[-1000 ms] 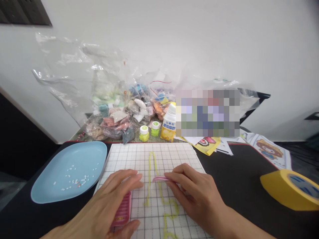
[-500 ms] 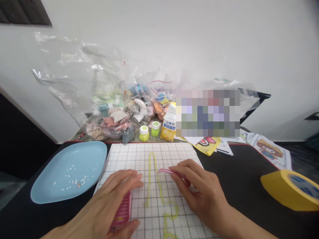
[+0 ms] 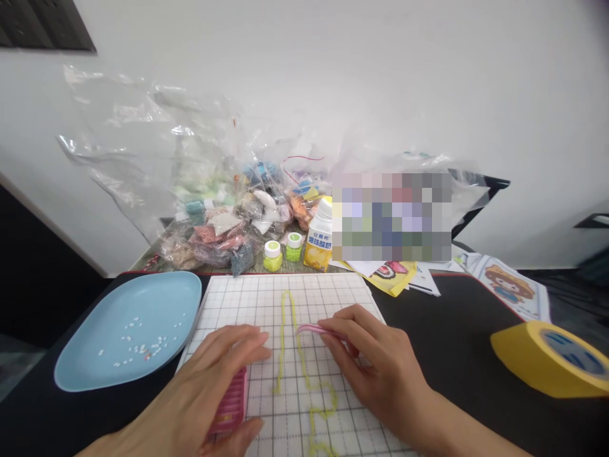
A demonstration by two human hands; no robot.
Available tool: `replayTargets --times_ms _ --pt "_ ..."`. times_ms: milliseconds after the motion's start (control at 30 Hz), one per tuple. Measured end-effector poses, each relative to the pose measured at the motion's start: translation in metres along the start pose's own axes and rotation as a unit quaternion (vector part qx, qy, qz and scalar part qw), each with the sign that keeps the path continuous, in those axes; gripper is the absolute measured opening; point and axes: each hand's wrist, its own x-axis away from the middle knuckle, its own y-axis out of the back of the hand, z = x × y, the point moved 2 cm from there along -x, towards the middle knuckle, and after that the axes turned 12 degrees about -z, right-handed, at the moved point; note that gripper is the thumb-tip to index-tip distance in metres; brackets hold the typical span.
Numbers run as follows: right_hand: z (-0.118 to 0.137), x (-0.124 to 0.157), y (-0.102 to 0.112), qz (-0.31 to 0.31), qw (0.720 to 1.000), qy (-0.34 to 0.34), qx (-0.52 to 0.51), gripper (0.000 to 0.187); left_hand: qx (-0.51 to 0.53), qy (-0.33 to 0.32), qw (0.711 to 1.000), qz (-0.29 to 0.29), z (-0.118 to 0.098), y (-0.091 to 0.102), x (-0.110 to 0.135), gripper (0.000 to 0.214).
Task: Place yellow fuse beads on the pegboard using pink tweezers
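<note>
A white gridded bead pegboard (image 3: 328, 292) lies in front of me with a thin line of yellow beads (image 3: 284, 330) running down it. My right hand (image 3: 375, 368) pinches pink tweezers (image 3: 310, 329), whose tip sits just right of the yellow line. My left hand (image 3: 209, 387) rests on the board's left edge, fingers curled over a ridged pink tray (image 3: 231, 406) that the thumb presses from below.
A light blue plate (image 3: 85, 362) with several small white beads sits at the left. Bags of beads (image 3: 223, 228), two small green jars (image 3: 273, 256) and a white-and-yellow bottle (image 3: 318, 238) stand behind the board. A yellow tape roll (image 3: 547, 362) lies at the right on the black mat.
My right hand has drawn the tweezers up and slightly away from me along the yellow line. The left hand has stayed on the pink tray.
</note>
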Motion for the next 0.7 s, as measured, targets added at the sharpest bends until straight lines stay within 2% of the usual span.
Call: replayTargets --times_ms 133,333,700 --pt "-0.0010 -0.0002 0.0000 -0.007 1.000 -0.012 -0.004 0.012 0.000 -0.037 0.999 0.028 -0.0005 0.0020 -0.0034 0.050" --pt "-0.0002 -0.0005 -0.0006 -0.015 1.000 -0.013 -0.008 0.010 0.000 0.005 1.000 0.001 -0.0015 -0.0017 0.0007 0.044" --pt "0.0001 -0.0006 0.0001 -0.020 1.000 -0.014 -0.006 0.011 0.004 0.004 1.000 0.002 0.0013 -0.0028 0.0031 0.047"
